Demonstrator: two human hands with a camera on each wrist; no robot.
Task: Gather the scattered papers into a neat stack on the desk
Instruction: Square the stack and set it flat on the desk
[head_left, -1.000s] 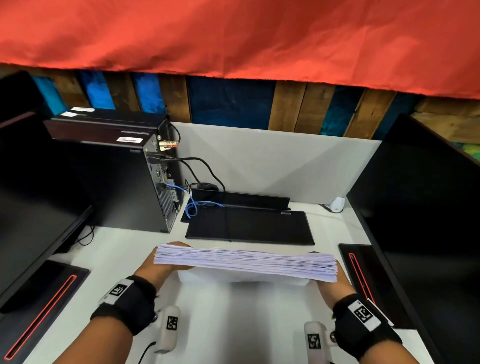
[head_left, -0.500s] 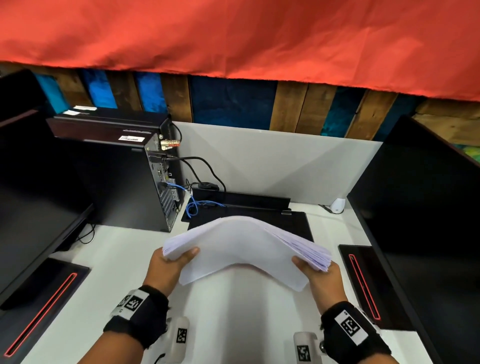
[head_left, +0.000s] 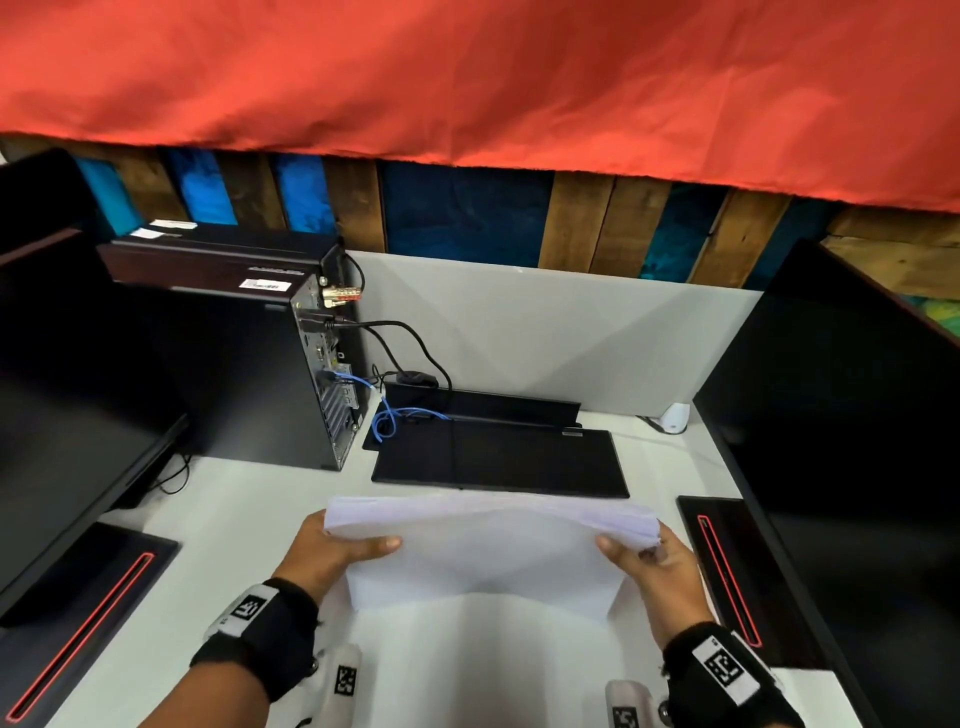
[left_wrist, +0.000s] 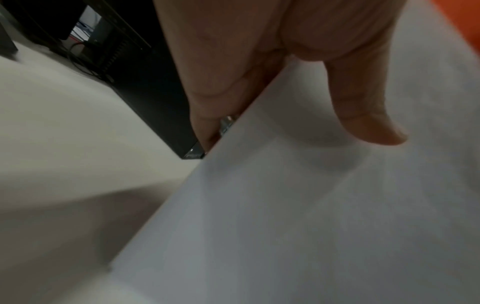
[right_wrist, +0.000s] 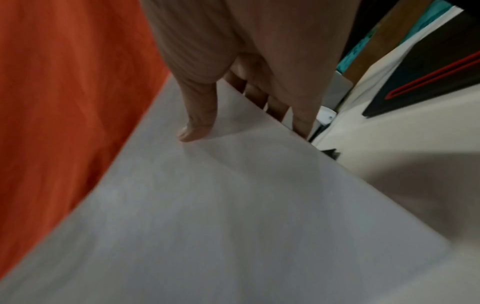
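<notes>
Both hands pinch the stack (head_left: 483, 545), left hand (head_left: 332, 553) and right hand (head_left: 657, 569) at opposite short ends, its long axis spanning between them, tilted above the desk (head_left: 249, 499).

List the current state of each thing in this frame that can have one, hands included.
paper stack: held by both short ends, tilted, near edge apparently at the desk.
left hand: grips the stack's left end, thumb on top.
right hand: grips the right end, thumb on top.
right monitor: screen dark.
left monitor: screen dark.
computer tower: upright, cables plugged in.
</notes>
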